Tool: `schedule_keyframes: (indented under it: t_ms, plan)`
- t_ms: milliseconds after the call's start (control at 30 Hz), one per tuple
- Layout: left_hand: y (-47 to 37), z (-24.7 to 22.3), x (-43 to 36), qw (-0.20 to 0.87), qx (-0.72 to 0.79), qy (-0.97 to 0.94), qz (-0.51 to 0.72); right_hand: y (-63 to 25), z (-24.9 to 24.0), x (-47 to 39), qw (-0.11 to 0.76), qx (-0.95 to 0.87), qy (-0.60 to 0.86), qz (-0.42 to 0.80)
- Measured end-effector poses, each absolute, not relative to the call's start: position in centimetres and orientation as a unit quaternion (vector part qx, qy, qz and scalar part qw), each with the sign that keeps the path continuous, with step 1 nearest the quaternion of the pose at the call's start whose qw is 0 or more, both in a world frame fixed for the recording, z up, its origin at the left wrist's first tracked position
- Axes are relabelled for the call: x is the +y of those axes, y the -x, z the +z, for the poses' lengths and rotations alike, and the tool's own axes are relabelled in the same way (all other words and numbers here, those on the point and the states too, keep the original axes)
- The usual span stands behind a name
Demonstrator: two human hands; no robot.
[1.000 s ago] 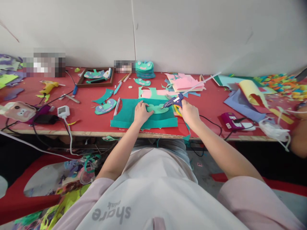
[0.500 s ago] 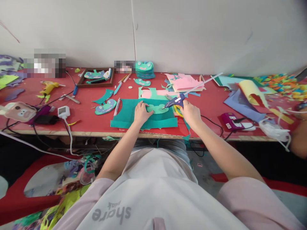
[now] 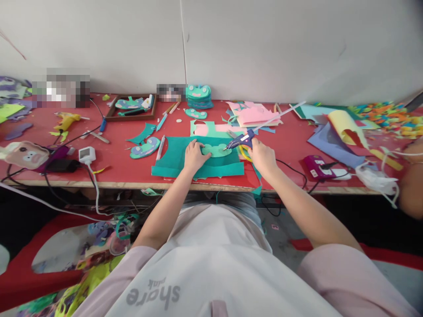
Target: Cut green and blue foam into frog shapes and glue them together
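My right hand (image 3: 262,157) is closed round the handle of a dark blue hot glue gun (image 3: 240,140), from whose back a long clear glue stick (image 3: 280,115) sticks out. The gun's nozzle touches or hovers just over the right end of a light green felt cutout (image 3: 214,150); I cannot tell which. That cutout lies on a teal felt sheet (image 3: 172,154). With fingers spread, my left hand (image 3: 195,155) rests on the sheet, its thumb and fingertips at the cutout's left end. Yellow-handled scissors (image 3: 245,152) lie partly hidden beneath the gun.
A stack of teal face-shaped felt pieces (image 3: 198,97) stands by the wall. Pink felt (image 3: 253,113) lies behind the gun. Left are a wooden tray (image 3: 132,117), a yellow glue gun (image 3: 68,119) and a white charger (image 3: 87,155). A purple power strip (image 3: 315,166) sits right, with cables at the edge.
Both hands, the glue gun and the felt pieces hold nearly the same positions. Only a very slight shift of the whole view shows.
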State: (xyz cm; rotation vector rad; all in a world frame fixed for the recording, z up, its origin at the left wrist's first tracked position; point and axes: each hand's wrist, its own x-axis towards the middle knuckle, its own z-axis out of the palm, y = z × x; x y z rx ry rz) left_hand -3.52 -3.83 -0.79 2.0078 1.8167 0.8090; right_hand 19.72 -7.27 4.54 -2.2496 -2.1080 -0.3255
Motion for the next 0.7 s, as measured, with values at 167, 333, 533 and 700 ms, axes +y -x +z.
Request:
schedule_keyframes:
  t_ms: [167,333,533,700]
  plan:
    - [3.54,-0.99,-3.71,0.155,0.634,-0.703,0.282,-19.67,4.59,-7.27,0.020,-0.681,0.724,-0.109]
    - [3.58,-1.14,-3.61,0.152,0.633,-0.705,0.281,-19.80,4.71,-7.18,0.022,-0.679,0.726,-0.108]
    - [3.55,-1.01,-3.64,0.158,0.638,-0.700,0.280,-20.10,4.87,-7.13,0.023,-0.677,0.726,-0.116]
    - [3.56,-1.06,-3.58,0.157,0.636,-0.701,0.282,-20.19,4.79,-7.01,0.024,-0.676,0.728,-0.109]
